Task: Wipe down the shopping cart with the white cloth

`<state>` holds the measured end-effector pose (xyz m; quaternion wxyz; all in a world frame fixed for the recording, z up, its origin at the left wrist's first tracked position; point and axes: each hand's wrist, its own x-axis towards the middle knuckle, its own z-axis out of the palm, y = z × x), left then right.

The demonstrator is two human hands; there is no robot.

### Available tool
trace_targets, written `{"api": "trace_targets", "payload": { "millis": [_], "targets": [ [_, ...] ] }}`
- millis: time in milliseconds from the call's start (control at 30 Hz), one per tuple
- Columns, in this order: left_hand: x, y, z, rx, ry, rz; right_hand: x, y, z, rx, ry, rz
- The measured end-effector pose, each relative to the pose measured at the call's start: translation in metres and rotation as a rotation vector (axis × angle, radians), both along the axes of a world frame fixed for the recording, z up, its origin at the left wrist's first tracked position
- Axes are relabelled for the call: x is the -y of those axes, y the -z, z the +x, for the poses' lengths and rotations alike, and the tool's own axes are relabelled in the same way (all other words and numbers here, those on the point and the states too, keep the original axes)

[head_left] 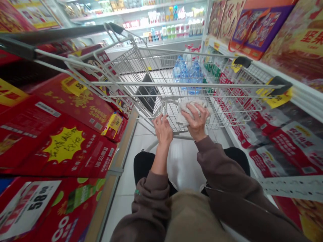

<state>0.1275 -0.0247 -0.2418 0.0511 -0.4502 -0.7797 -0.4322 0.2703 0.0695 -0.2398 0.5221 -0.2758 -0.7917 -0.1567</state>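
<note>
A metal wire shopping cart (227, 86) stands side-on in front of me. My right hand (196, 119) presses a crumpled whitish cloth (180, 117) against the wires low on its near side, the fingers bent over the cloth. Just left of it, my left hand (164, 130) has its fingers curled round the cart's lower wires. Inside the cart, towards the handle end, a dark panel (147, 94) leans at a slant. The cart's grey handle (60, 33) reaches out to the upper left.
Stacked red gift boxes (83, 141) with price signs line the left side. To the right is a shelf with boxes and red-wrapped bottle packs (290, 141). Large blue water bottles (195, 74) stand beyond the cart, before a lit display shelf (161, 20). My knees are close to the cart.
</note>
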Motion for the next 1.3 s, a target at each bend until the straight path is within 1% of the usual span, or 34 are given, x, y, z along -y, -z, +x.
{"api": "trace_targets", "payload": {
  "millis": [67, 233, 300, 367, 433, 533, 567, 633, 700, 767, 833, 933, 1000, 1033, 1133, 1167, 1200, 1233, 1300],
  "targets": [
    [0.001, 0.000, -0.001, -0.024, 0.008, -0.007, -0.005, 0.000, -0.001, 0.002, 0.019, -0.030],
    [0.004, 0.004, -0.004, -0.074, 0.028, -0.015, -0.003, 0.027, 0.013, 0.096, -0.036, -0.128],
    [0.004, 0.005, 0.000, -0.071, 0.012, 0.035, -0.001, 0.037, 0.016, 0.070, -0.057, -0.126],
    [0.002, 0.005, 0.006, -0.067, -0.007, 0.112, 0.000, 0.049, 0.016, 0.052, -0.065, -0.090],
    [0.000, 0.004, 0.013, -0.093, 0.029, 0.165, -0.001, 0.063, 0.015, 0.084, -0.047, -0.055],
    [-0.007, 0.002, 0.021, -0.162, 0.129, 0.145, -0.002, 0.083, 0.016, 0.164, -0.009, -0.077],
    [-0.010, 0.002, 0.022, -0.174, 0.146, 0.118, -0.003, 0.086, 0.017, 0.173, -0.011, -0.099],
    [-0.015, 0.002, 0.025, -0.177, 0.155, 0.041, -0.005, 0.085, 0.016, 0.160, -0.042, -0.118],
    [-0.019, 0.002, 0.026, -0.170, 0.146, -0.039, -0.008, 0.078, 0.011, 0.122, -0.058, -0.093],
    [-0.020, 0.001, 0.026, -0.171, 0.132, -0.094, -0.011, 0.076, 0.006, 0.094, -0.041, -0.061],
    [-0.018, 0.000, 0.024, -0.179, 0.134, -0.118, -0.012, 0.081, 0.005, 0.100, -0.036, -0.066],
    [-0.015, -0.003, 0.022, -0.182, 0.144, -0.124, -0.006, 0.092, 0.017, 0.156, -0.080, -0.099],
    [-0.015, -0.004, 0.023, -0.169, 0.127, -0.117, -0.002, 0.088, 0.029, 0.163, -0.098, -0.112],
    [-0.016, -0.004, 0.025, -0.157, 0.110, -0.107, -0.001, 0.079, 0.033, 0.146, -0.104, -0.102],
    [-0.021, -0.002, 0.034, -0.117, 0.048, -0.040, -0.010, 0.038, 0.035, 0.022, -0.089, -0.007],
    [-0.022, -0.001, 0.037, -0.108, 0.032, -0.013, -0.016, 0.025, 0.033, -0.022, -0.057, 0.012],
    [-0.024, 0.000, 0.040, -0.103, 0.021, 0.010, -0.021, 0.013, 0.030, -0.034, -0.022, -0.002],
    [-0.024, 0.001, 0.041, -0.100, 0.016, 0.020, -0.026, 0.006, 0.028, -0.042, 0.001, -0.012],
    [-0.025, 0.003, 0.041, -0.102, 0.023, 0.003, -0.031, 0.002, 0.027, -0.036, 0.028, -0.022]
  ]
}}
